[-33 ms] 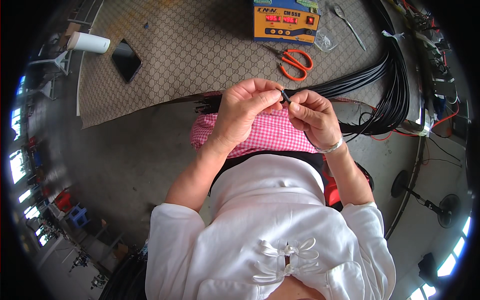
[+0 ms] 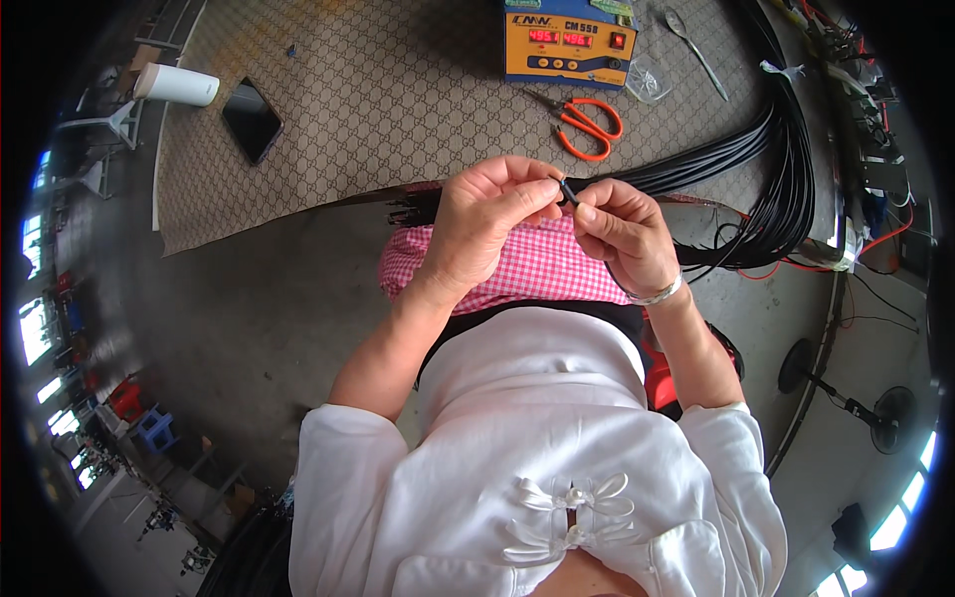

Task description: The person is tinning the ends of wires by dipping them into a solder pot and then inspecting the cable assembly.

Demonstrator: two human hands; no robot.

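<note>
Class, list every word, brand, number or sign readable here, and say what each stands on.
Blue-and-yellow box: dark lettering and red lit digits; I won't copy these out.
Green label on the box: too small to read.
White tumbler: faint mark, too small to read.
Brown table covering: repeating monogram-like pattern, left unnamed.

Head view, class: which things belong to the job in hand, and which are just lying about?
Belonging, probably:
black cable end, held by left hand and right hand
black cable bundle
orange-handled scissors, perhaps

Lying about, apparently:
smartphone
white tumbler
metal spoon
</note>
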